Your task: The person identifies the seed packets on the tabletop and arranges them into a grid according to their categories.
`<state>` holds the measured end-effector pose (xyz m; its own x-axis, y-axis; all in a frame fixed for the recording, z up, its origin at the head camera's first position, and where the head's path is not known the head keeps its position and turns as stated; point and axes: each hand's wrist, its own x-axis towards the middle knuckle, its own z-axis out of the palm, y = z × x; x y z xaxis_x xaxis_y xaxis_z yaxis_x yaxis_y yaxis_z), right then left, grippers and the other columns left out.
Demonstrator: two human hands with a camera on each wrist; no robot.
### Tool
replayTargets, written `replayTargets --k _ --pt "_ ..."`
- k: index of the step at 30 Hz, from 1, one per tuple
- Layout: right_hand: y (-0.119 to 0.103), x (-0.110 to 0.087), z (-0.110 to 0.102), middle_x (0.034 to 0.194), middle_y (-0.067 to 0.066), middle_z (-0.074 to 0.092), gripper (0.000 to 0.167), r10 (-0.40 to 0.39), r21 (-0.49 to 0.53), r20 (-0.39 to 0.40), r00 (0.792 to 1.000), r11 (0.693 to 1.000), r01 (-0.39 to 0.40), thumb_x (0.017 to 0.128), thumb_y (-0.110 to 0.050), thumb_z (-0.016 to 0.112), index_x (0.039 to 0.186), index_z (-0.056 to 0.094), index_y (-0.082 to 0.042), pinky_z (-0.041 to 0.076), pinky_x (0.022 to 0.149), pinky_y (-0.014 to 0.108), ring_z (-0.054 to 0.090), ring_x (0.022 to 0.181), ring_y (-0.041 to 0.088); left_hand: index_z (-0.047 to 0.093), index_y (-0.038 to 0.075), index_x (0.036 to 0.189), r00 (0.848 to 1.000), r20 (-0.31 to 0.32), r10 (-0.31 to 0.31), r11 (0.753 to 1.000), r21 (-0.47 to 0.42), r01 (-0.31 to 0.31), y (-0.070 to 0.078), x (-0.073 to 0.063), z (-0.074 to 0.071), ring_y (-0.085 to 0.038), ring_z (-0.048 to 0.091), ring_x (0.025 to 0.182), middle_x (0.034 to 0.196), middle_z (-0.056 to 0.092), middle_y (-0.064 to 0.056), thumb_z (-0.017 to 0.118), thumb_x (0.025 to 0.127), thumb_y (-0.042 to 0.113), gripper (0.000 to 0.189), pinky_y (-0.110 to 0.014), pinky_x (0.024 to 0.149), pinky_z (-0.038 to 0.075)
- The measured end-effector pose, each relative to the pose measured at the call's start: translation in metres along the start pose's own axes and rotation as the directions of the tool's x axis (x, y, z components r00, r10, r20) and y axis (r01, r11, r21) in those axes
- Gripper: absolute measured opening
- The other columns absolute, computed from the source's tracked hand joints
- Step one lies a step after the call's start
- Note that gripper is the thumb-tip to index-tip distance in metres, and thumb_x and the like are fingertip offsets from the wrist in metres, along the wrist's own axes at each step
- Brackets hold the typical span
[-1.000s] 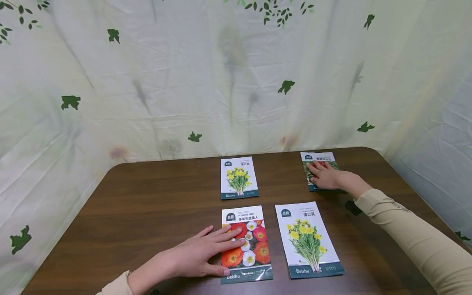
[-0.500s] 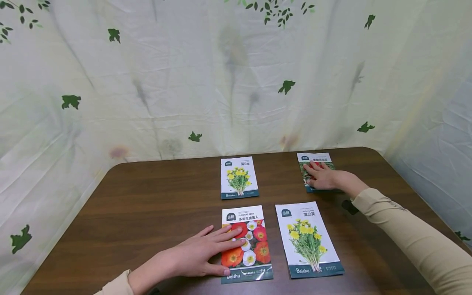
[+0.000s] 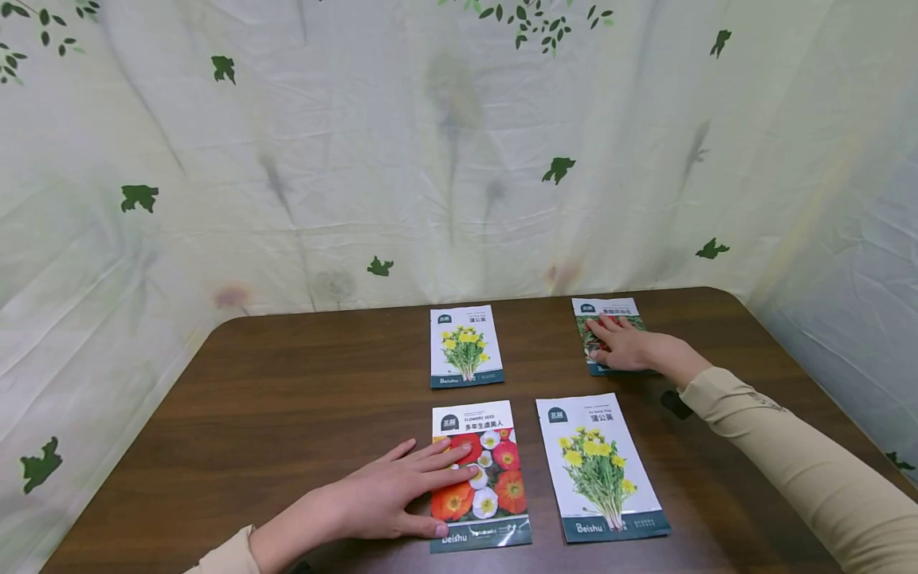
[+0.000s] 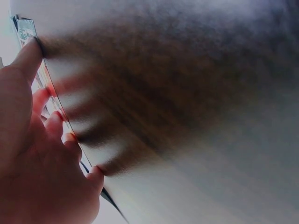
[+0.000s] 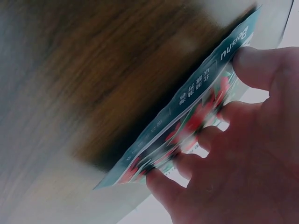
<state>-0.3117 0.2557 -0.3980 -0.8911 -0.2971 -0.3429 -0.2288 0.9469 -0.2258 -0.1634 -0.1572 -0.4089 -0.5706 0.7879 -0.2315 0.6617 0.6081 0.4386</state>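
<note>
Four flat seed packets would overstate nothing, so I take them singly: under my left hand (image 3: 390, 496) lies a poppy seed packet (image 3: 495, 478) with red, orange and white flowers. Its fingers are spread, tips resting on the packet's left half. At the far right my right hand (image 3: 641, 348) rests with spread fingers on a red-flower seed packet (image 3: 610, 307), hiding much of its picture. In the right wrist view, fingertips touch this packet's printed face, beside its teal lower band (image 5: 187, 88).
A dandelion seed packet (image 3: 602, 470) lies right of the poppy one. A smaller-looking dandelion packet (image 3: 466, 347) lies behind, near the table's back edge. The brown wooden table (image 3: 287, 383) meets a pale leaf-patterned curtain (image 3: 344, 159). A dark object (image 3: 676, 404) shows under the right wrist.
My right hand has slid the red-flower seed packet a little to the left along the table. The left hand and the other packets stay where they were.
</note>
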Motion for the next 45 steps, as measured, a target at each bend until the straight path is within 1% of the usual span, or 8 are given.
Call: replayTargets --k 3,12,21,29,37,45 --pt "0.0 0.0 0.0 0.159 0.03 0.005 0.073 0.0 0.003 -0.008 1.0 1.0 0.0 0.103 -0.04 0.048 0.157 0.014 -0.004 0.013 0.108 0.071 0.0 0.142 0.054 0.033 0.044 0.152 1.0 0.002 -0.002 1.0 -0.006 0.002 0.0 0.0 0.0 -0.022 0.02 0.147 0.16 0.024 0.013 0.053 0.089 0.066 0.07 -0.062 0.113 0.016" --pt "-0.001 0.001 0.002 0.159 0.03 0.003 0.075 0.002 0.0 -0.013 1.0 1.0 -0.002 0.103 -0.042 0.047 0.157 0.013 -0.003 0.014 0.107 0.072 0.0 0.142 0.054 0.033 0.043 0.152 1.0 -0.013 0.021 1.0 0.011 -0.021 -0.001 0.0 0.002 -0.024 0.021 0.147 0.16 0.025 0.011 0.053 0.089 0.066 0.07 -0.064 0.112 0.017" --pt "-0.008 0.003 -0.002 0.158 0.031 0.002 0.076 -0.018 -0.014 0.006 1.0 1.0 0.018 0.103 -0.044 0.046 0.157 0.012 -0.003 0.015 0.107 0.072 0.0 0.142 0.055 0.033 0.044 0.152 1.0 0.001 0.0 1.0 -0.01 0.0 0.0 0.0 0.0 -0.022 0.02 0.147 0.16 0.025 0.012 0.054 0.089 0.066 0.07 -0.062 0.113 0.016" --pt "-0.016 0.004 -0.002 0.159 0.029 0.002 0.074 -0.012 -0.008 0.022 1.0 1.0 0.013 0.103 -0.041 0.047 0.158 0.013 -0.006 0.014 0.108 0.071 -0.001 0.143 0.053 0.033 0.043 0.152 1.0 -0.005 0.013 1.0 0.001 -0.013 0.0 0.0 0.001 -0.024 0.021 0.147 0.16 0.024 0.012 0.054 0.089 0.066 0.07 -0.064 0.112 0.017" --pt "-0.022 0.005 -0.001 0.16 0.028 0.001 0.072 -0.029 -0.026 0.03 0.999 0.999 0.029 0.104 -0.042 0.045 0.158 0.011 -0.008 0.013 0.107 0.072 -0.001 0.143 0.053 0.032 0.043 0.152 1.0 -0.007 0.016 1.0 0.01 -0.016 -0.001 0.0 0.002 -0.023 0.021 0.147 0.16 0.024 0.012 0.053 0.089 0.067 0.07 -0.063 0.112 0.017" --pt "-0.03 0.006 0.0 0.16 0.026 0.001 0.071 -0.022 -0.038 0.036 0.999 0.999 0.023 0.104 -0.04 0.044 0.159 0.011 -0.009 0.013 0.109 0.071 -0.002 0.144 0.051 0.033 0.043 0.152 1.0 -0.012 0.021 1.0 0.014 -0.021 -0.001 0.0 0.002 -0.024 0.02 0.147 0.16 0.025 0.01 0.052 0.089 0.066 0.07 -0.064 0.112 0.017"
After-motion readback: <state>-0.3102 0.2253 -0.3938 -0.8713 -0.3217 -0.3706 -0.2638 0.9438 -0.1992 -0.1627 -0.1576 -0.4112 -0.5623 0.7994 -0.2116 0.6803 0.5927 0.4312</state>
